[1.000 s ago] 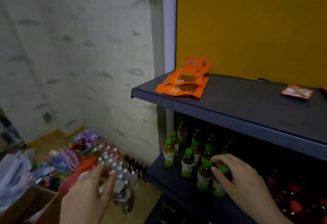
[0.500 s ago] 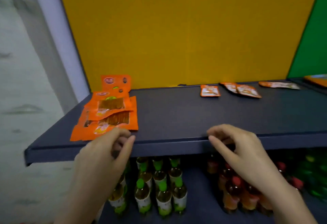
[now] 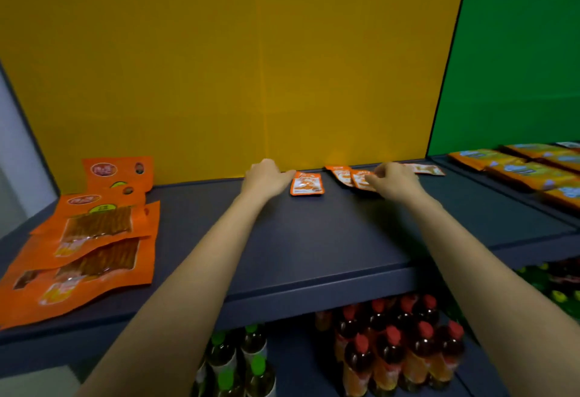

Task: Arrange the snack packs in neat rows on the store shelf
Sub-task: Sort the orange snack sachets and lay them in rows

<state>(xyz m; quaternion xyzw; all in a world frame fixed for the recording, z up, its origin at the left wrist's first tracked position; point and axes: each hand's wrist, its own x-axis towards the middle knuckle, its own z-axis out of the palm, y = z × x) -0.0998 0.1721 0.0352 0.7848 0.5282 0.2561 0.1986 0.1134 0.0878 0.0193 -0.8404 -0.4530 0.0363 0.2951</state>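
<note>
Both arms reach to the back of the dark shelf point(image 3: 314, 239). My left hand point(image 3: 265, 177) rests at the left edge of a small orange snack pack point(image 3: 307, 183) lying flat, fingers touching or nearly touching it. My right hand point(image 3: 394, 178) lies over two overlapping small orange packs point(image 3: 350, 177), fingers curled on them. Another small pack point(image 3: 428, 170) lies just right of that hand. A pile of large orange snack packs point(image 3: 91, 239) sits at the shelf's left end.
Yellow-orange packs point(image 3: 527, 167) lie in rows on the adjoining shelf at right, before a green panel. A yellow back panel stands behind the shelf. Below are green-capped bottles point(image 3: 238, 362) and red-capped bottles point(image 3: 401, 349).
Both hands have moved from the shelf's front edge to the small packs at the back. The view has risen and shifted right.
</note>
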